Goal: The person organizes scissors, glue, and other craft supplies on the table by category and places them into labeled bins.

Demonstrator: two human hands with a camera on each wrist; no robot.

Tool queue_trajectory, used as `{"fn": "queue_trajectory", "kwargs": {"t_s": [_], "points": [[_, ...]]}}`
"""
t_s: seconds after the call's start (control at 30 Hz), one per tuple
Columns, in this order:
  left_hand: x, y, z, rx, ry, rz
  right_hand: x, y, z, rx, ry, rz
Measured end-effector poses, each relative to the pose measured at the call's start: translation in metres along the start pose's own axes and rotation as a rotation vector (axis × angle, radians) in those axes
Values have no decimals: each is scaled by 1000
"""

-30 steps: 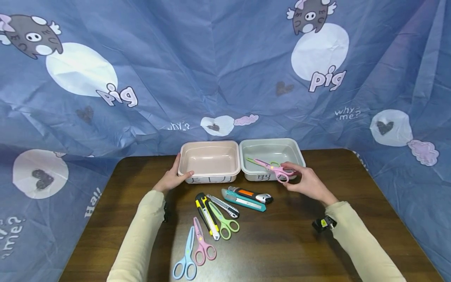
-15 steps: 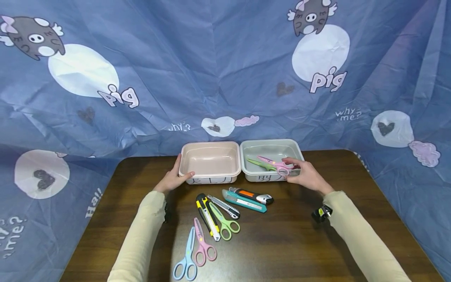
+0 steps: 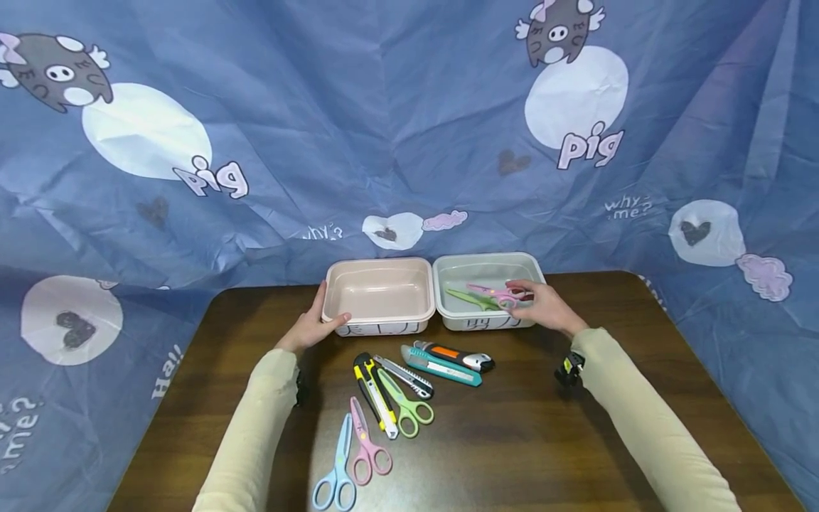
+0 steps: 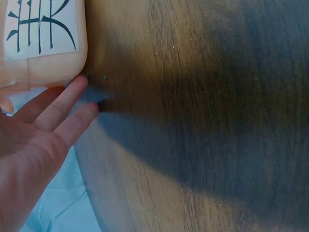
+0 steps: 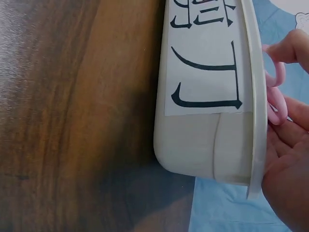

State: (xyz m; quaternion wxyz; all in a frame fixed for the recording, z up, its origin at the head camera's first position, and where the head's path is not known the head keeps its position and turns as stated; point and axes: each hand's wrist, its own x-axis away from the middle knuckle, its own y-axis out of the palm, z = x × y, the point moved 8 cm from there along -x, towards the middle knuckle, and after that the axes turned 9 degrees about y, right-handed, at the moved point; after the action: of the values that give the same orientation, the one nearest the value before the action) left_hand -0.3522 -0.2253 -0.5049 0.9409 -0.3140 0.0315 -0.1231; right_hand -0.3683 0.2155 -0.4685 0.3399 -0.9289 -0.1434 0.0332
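My left hand [image 3: 308, 326] holds the near left corner of the beige bin [image 3: 379, 323], thumb over its front rim and fingers along its left side. In the left wrist view, two fingertips [image 4: 79, 108] extend past the labelled bin [image 4: 50, 67]. My right hand [image 3: 549, 306] reaches over the front rim of the grey-green bin [image 3: 489, 315] and pinches pink scissors [image 3: 484, 289] by the handles. Their blades lie low inside, above or against green scissors [image 3: 468, 297]; contact is unclear. In the right wrist view, the pink handle loops [image 5: 281, 108] show between thumb and fingers behind the rim.
Before the bins lie utility knives: orange-black [image 3: 441, 352], teal [image 3: 441, 367], silver-black [image 3: 404, 375] and yellow-black [image 3: 376, 398]. Green [image 3: 406, 404], pink [image 3: 363, 439] and blue scissors [image 3: 340, 455] lie nearer. A blue printed cloth [image 3: 288, 142] hangs behind the wooden table [image 3: 512, 441].
My right hand has lowered the pink scissors into the grey-green bin and moved slightly left. My left hand has kept its place on the beige bin.
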Motion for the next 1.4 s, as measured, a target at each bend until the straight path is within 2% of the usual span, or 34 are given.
{"fn": "queue_trajectory", "kwargs": {"t_s": [0.27, 0.53, 0.83, 0.93, 1.2, 1.4], "points": [[2, 1, -1, 6, -3, -1, -11, -1, -1, 66, 48, 8], [3, 1, -2, 23, -11, 4, -19, -2, 3, 140, 130, 8], [4, 1, -3, 28, -12, -1, -15, -3, 4, 171, 200, 32], [4, 0, -2, 14, -5, -3, -13, -1, 1, 161, 187, 37], [4, 1, -5, -1, -4, -13, -2, 7, -9, 140, 48, 56], [4, 2, -5, 32, -4, -8, 5, 4, -12, 73, 48, 91]]}}
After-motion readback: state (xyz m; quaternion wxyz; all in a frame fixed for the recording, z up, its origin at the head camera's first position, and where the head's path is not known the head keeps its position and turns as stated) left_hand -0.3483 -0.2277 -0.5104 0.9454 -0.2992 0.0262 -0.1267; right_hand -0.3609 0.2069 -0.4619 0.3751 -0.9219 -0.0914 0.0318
